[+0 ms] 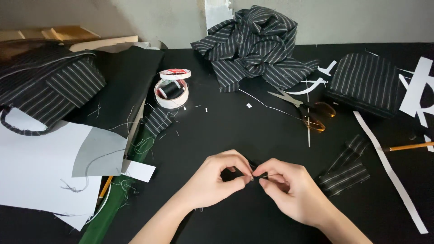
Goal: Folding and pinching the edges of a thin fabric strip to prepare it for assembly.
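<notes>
Both hands meet at the near edge of the worktop, close to its middle. The left hand is curled, thumb and forefinger pinched together at their tips. The right hand faces it, its own thumb and forefinger closed in the same way. Between the two pinches sits a small dark piece, touching both sets of fingertips. It is too small to tell whether it is cloth, thread or something else. A thin pale line shows at the right fingertips, perhaps a needle or a strand.

By the look of it, the step in hand is fine fingertip work on that piece, held just above the black surface. Anything this small calls for a steady pinch on both sides and small, slow moves, or it could slip out and be lost against the dark top.

Just right of the hands lie two small striped scraps, with a long white paper strip beyond them and a pencil near the right edge. Scissors with orange handles rest past the middle. A heap of striped cloth lies at the far edge and a folded striped piece towards the far right corner. A clear round tub holding a black spool stands left of centre. White paper sheets cover the near left corner.
</notes>
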